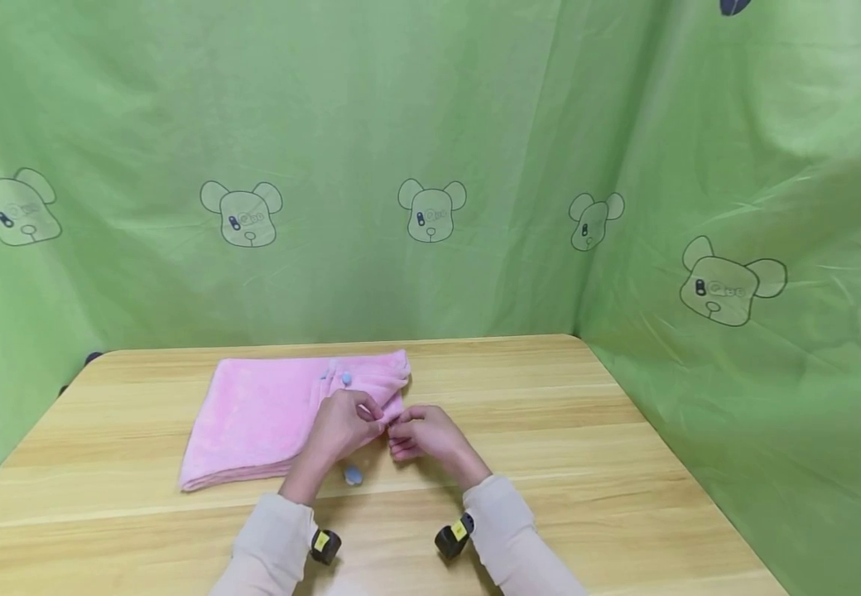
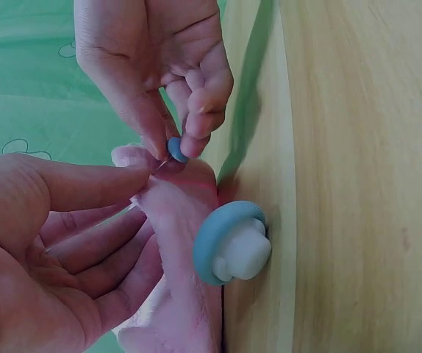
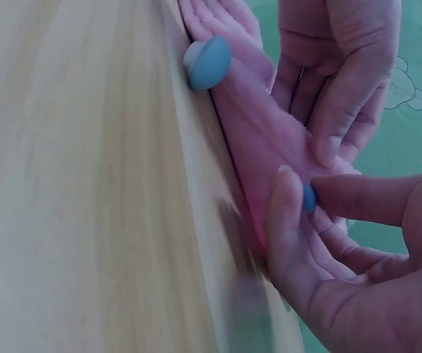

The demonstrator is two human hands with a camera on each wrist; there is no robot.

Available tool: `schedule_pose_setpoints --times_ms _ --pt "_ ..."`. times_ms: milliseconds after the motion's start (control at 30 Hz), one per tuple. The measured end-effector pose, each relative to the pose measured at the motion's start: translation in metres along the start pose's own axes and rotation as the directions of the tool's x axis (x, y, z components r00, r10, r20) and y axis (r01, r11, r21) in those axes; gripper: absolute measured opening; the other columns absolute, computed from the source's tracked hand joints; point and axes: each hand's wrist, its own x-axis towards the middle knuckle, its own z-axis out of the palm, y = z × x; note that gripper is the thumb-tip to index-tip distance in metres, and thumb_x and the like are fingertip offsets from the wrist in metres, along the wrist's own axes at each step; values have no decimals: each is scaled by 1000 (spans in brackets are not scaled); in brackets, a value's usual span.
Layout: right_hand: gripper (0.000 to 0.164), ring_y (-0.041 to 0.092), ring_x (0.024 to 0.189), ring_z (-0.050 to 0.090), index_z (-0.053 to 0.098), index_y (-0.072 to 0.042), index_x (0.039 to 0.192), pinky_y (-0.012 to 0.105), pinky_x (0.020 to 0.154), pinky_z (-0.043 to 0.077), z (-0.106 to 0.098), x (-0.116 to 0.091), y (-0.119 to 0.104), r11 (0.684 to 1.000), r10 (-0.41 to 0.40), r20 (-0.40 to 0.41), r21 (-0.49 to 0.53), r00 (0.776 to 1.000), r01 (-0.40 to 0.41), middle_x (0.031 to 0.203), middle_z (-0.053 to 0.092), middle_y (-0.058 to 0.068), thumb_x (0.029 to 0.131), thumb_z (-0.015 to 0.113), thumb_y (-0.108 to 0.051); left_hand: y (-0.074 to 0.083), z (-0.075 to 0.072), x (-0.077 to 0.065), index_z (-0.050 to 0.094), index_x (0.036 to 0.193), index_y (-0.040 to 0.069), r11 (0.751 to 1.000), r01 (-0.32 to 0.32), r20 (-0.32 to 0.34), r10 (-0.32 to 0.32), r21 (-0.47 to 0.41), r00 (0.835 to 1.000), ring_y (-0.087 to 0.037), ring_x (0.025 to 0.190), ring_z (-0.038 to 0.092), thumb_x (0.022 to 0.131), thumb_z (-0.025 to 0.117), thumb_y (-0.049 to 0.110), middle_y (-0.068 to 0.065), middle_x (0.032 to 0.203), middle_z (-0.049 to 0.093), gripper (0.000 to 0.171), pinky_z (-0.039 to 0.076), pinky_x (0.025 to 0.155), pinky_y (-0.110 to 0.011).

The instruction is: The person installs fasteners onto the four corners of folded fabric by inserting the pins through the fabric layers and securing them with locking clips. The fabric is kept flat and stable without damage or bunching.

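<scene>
A folded pink plush cloth (image 1: 259,406) lies on the table. My left hand (image 1: 344,426) pinches its near right corner between thumb and fingers. At that same corner, my right hand (image 1: 430,434) pinches a small round blue cap (image 3: 310,198) between thumb and forefinger. In the left wrist view a thin, pale pin-like line runs from the blue cap (image 2: 176,149) to the cloth by the left thumb. A mushroom-shaped fastener (image 2: 233,243), blue on top with a white base, lies beside the cloth's near edge. Another blue cap (image 1: 346,378) sits on the cloth's upper right part.
The wooden table (image 1: 587,497) extends around the cloth. A green curtain (image 1: 341,281) with bear-head outlines hangs behind and along both sides. Each wrist carries a black camera, such as the right one (image 1: 451,540).
</scene>
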Motion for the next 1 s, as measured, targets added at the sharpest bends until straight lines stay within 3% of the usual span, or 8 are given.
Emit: schedule_pose_setpoints --times_ms 100,233,367,567,700,833,1000 --pt "19 27 75 67 56 16 105 37 73 59 -1 0 0 998 28 26 47 999 -29 90 65 26 95 51 0 -1 1 0 70 76 10 1000 -1 3 1 -11 1000 -11 59 61 72 79 3 -2 72 70 12 55 59 -32" --pt "39 33 81 67 54 15 110 41 78 57 -3 0 -2 992 72 39 100 997 -76 96 64 28 106 41 -21 0 1 1 70 78 9 1000 -4 19 4 -10 1000 -12 60 62 73 79 3 -4 74 71 12 55 59 -31" --pt "50 33 80 67 57 14 108 42 76 58 -4 1 -1 991 90 40 95 995 -93 97 64 30 106 40 -34 2 0 0 71 80 8 1000 10 49 -10 -12 999 -13 62 63 74 80 4 -4 76 71 12 55 62 -32" --pt "41 27 77 67 59 11 109 37 74 59 -3 1 1 994 96 43 43 994 -98 97 66 26 101 53 -28 1 0 0 71 81 8 1000 22 76 -21 -16 997 -11 58 58 82 75 8 -2 73 69 4 51 55 -28" --pt "42 27 78 67 57 13 111 36 74 58 -3 1 2 995 96 52 23 994 -98 98 66 25 100 56 -27 -1 -1 0 70 85 4 995 64 106 -56 -80 993 -13 54 56 90 65 5 -7 71 67 8 47 47 -22" --pt "34 28 80 66 58 12 110 36 75 58 -3 1 3 995 90 68 30 994 -92 101 65 28 99 56 -20 -2 -1 0 68 86 1 987 92 124 -76 -129 989 -18 59 62 84 67 -2 -8 73 68 4 51 49 -23" --pt "26 28 82 66 58 12 110 36 78 58 -3 1 3 996 76 72 44 994 -80 104 65 30 96 55 -10 -3 0 0 68 88 2 995 67 93 -60 -73 994 -15 61 62 77 71 -2 -3 71 67 12 55 57 -27"
